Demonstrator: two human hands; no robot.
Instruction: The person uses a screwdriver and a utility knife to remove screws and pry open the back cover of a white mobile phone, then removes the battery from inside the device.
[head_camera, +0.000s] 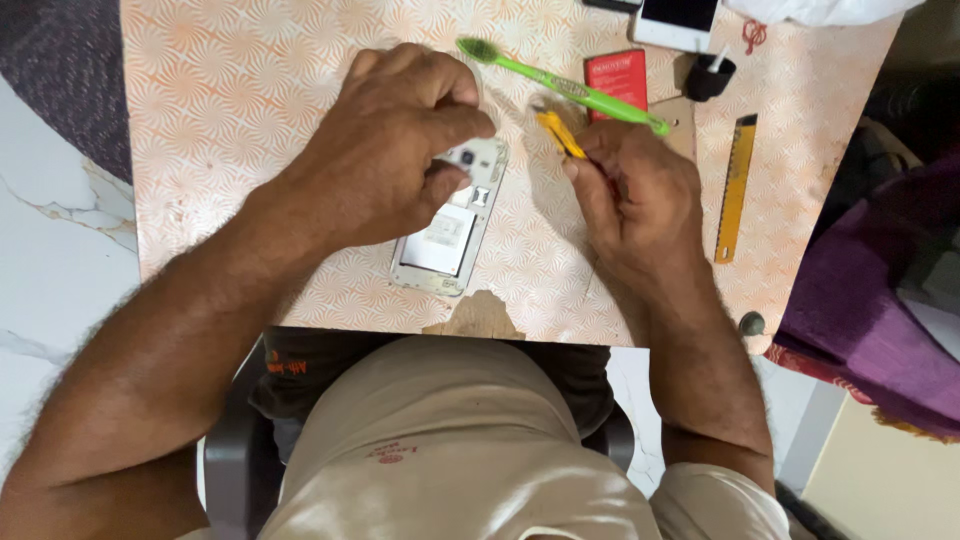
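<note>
The phone (447, 232) lies back-up on the patterned table (240, 90), its rear cover off and its inner frame exposed, just in front of the person's torso. The left hand (385, 150) rests over the phone's upper end, fingers curled and closed on it, thumb and forefinger pinching at the top edge near the camera. The right hand (635, 200) sits just right of the phone, apart from it, fingers closed around yellow tweezers (558, 133) whose tips point up and left.

A green toothbrush (565, 88) lies diagonally across the table beyond both hands, its handle end passing over the right knuckles. A red card (617, 75) lies behind the toothbrush. A yellow cutter (737, 185) lies lengthwise well right of the right hand. A small black pot (709, 77) stands near the far edge, beside a white phone (677, 20) partly cut off by the frame.
</note>
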